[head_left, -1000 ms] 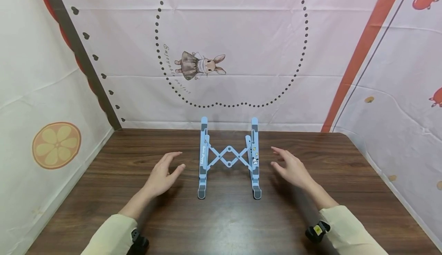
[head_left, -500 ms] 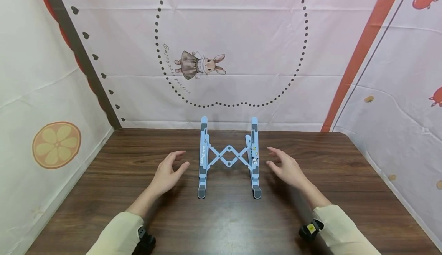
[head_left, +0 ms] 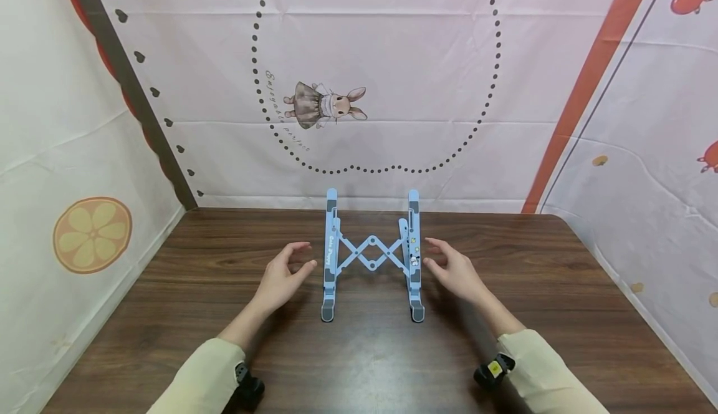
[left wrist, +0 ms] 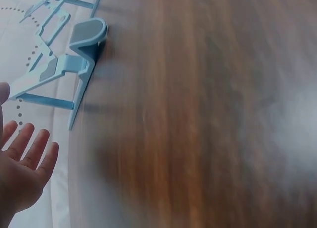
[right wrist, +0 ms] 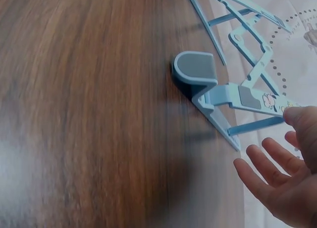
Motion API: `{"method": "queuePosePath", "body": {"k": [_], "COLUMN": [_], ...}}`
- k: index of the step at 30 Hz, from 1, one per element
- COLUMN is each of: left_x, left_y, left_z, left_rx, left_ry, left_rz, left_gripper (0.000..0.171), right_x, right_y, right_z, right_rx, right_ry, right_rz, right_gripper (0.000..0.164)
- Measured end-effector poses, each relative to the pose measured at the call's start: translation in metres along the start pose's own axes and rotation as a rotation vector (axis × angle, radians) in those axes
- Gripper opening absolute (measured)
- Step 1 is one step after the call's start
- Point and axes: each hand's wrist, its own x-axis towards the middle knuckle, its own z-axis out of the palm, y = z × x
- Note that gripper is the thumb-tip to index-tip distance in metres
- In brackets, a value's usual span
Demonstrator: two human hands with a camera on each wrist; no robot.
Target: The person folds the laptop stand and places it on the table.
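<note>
A light blue folding laptop stand (head_left: 372, 254) stands unfolded on the brown wooden table, its two side arms spread and joined by a crossed linkage. Grey pads cover the front hooks, seen large in the left wrist view on one hook (left wrist: 88, 31) and in the right wrist view on the other hook (right wrist: 195, 67). Just left of the stand is my left hand (head_left: 282, 280), fingers loosely extended, thumb toward the stand, holding nothing. On the other side my right hand (head_left: 457, 275) hovers close to the right arm with relaxed fingers. In the head view a narrow gap separates each hand from the stand.
The wooden table (head_left: 370, 364) ends at the back against a white printed cloth (head_left: 426, 90) with a rabbit figure. Similar cloth hangs at the left and right sides. Black wrist cameras sit by both cuffs, the left camera (head_left: 249, 392) and the right camera (head_left: 493, 370).
Both hands have moved inward toward the stand, the left hand rightward and the right hand leftward. The laptop stand has stayed in place.
</note>
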Motion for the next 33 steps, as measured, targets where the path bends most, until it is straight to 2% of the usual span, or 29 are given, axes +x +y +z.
{"method": "queuePosePath", "body": {"k": [6, 10, 17, 33], "left_x": [0.003, 0.005, 0.007, 0.011], "left_y": [0.005, 0.008, 0.009, 0.016], "left_z": [0.007, 0.009, 0.015, 0.028], "left_rx": [-0.063, -0.048, -0.014, -0.034], "left_ry": [0.02, 0.024, 0.046, 0.067], "left_rz": [-0.047, -0.089, -0.136, -0.221], "left_gripper": [0.043, 0.041, 0.035, 0.027], "right_x": [0.002, 0.002, 0.002, 0.004], "right_y": [-0.004, -0.006, -0.008, -0.011], "right_z": [0.005, 0.007, 0.011, 0.018], "right_rx": [0.105, 0.162, 0.218, 0.295], "right_ry": [0.001, -0.018, -0.043, -0.05], "right_rz": [0.074, 0.124, 0.157, 0.238], "right_gripper": [0.043, 0.041, 0.039, 0.035]}}
